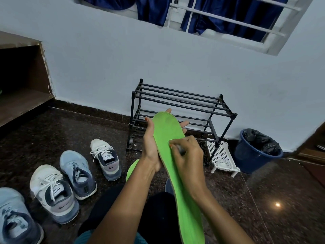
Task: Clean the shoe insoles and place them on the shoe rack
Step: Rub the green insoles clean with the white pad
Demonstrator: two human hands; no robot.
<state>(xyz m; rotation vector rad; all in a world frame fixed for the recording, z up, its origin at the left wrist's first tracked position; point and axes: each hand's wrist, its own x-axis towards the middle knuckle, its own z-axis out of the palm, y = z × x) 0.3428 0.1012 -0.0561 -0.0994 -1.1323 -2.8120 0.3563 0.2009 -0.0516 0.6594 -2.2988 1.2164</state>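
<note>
Left hand [151,143] cradles green insole [168,138] from beneath, thumb hooked over its edge, steadying it for wiping. Right hand [189,156] pinches small pale wad [181,150] against its middle. Shoe rack [181,103] stands just beyond.

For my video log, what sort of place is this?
Likely a home shoe corner: a black shoe rack against the wall, sneakers on the dark floor, a lined blue bin.

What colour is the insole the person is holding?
The insole is bright green, which shows best in the head view.
</note>
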